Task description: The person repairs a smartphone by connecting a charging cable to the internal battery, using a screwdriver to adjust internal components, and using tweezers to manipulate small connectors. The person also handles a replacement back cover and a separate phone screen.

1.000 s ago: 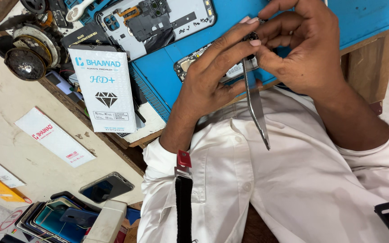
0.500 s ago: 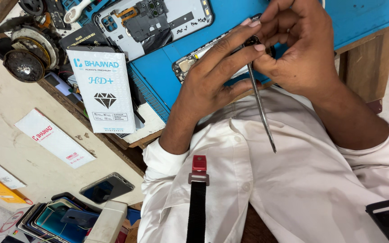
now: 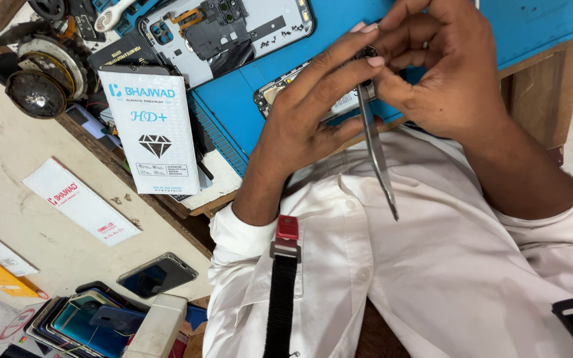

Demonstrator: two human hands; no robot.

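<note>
Both hands meet over the blue mat (image 3: 247, 99). The left hand (image 3: 313, 109) pinches the top of steel tweezers (image 3: 376, 152), whose long axis points down toward the white shirt (image 3: 432, 265). The right hand (image 3: 445, 73) curls closed beside them; it seems to grip something small, hidden. An opened phone (image 3: 286, 89) lies under the left fingers.

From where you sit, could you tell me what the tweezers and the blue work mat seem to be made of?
The tweezers, pinched between the left hand and right hand, look like bare steel: thin, grey, with a dull sheen and a fine point. The blue work mat looks like silicone or rubber: matte, evenly coloured, with moulded ridges by its edge, though the view cannot settle which.
</note>
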